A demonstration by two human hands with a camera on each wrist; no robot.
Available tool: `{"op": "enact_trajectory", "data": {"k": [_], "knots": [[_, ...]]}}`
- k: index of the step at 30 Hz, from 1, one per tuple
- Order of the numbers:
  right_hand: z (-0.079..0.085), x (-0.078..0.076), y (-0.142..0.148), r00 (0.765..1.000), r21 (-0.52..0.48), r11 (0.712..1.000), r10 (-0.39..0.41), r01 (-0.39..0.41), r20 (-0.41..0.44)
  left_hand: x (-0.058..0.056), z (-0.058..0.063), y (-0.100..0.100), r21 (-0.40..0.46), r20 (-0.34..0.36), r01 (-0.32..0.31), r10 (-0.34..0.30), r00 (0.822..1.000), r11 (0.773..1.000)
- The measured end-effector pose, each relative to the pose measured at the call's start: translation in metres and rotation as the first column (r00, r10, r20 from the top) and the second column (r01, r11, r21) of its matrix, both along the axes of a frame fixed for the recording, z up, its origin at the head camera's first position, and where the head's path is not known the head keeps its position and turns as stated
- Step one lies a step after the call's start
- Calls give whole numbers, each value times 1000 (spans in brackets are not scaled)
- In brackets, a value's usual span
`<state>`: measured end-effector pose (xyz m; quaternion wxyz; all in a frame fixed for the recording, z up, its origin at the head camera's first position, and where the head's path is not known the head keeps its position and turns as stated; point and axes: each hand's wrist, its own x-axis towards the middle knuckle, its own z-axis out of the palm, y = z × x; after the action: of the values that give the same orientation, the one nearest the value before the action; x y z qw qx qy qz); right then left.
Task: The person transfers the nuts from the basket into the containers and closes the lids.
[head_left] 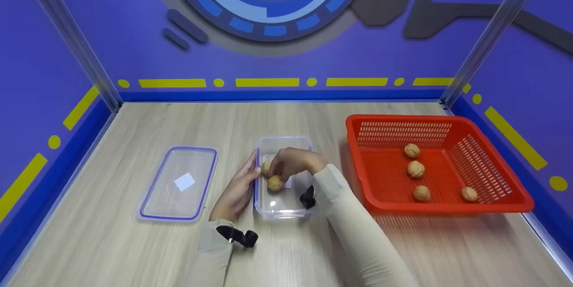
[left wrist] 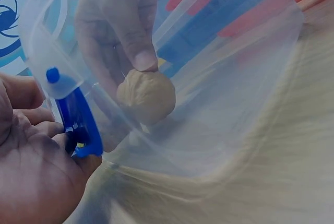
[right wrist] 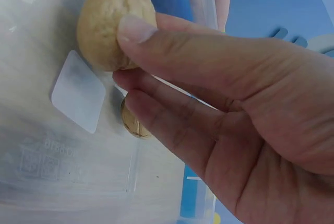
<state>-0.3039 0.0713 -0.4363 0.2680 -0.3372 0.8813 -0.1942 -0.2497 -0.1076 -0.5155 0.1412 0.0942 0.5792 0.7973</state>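
Observation:
A clear plastic box [head_left: 268, 206] with blue side clips stands in the middle of the table. My right hand [head_left: 295, 161] reaches into it and pinches a walnut [right wrist: 99, 31] between thumb and fingers, low over the box floor. Beyond it, a second walnut [right wrist: 134, 124] lies inside, partly covered by the fingers. At the box's left side, my left hand [head_left: 236, 194] grips the wall, its fingers beside the blue clip [left wrist: 81, 125] in the left wrist view. Through the clear wall, that view also shows the pinched walnut.
To the left, a clear lid [head_left: 165, 199] with a blue seal lies flat on the table. A red plastic basket [head_left: 371, 188] stands on the right, holding several walnuts [head_left: 416, 169]. Blue-purple panels [head_left: 277, 65] enclose the table's back and sides.

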Motion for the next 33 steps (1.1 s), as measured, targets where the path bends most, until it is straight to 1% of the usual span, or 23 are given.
{"op": "enact_trajectory", "data": {"k": [5,14,24,27,30,33], "knots": [[-1,1,-2,1000,23,1000,-6,6,1,-1,-1,0,13,-6,2,-2,1000,1000],[-1,2,-4,1000,48,999,-12,11,22,0,-1,0,17,11,-1,1,1000,1000],[6,3,-4,996,20,999,-37,35,79,1,2,0,25,15,-3,2,1000,1000],[8,5,-2,995,10,999,-42,41,94,1,2,0,18,14,8,-8,1000,1000],[12,6,-1,996,7,999,-41,41,85,1,2,0,15,26,9,-10,1000,1000],[18,7,1,998,9,999,-45,44,47,1,2,0,21,26,8,-9,1000,1000]]}}
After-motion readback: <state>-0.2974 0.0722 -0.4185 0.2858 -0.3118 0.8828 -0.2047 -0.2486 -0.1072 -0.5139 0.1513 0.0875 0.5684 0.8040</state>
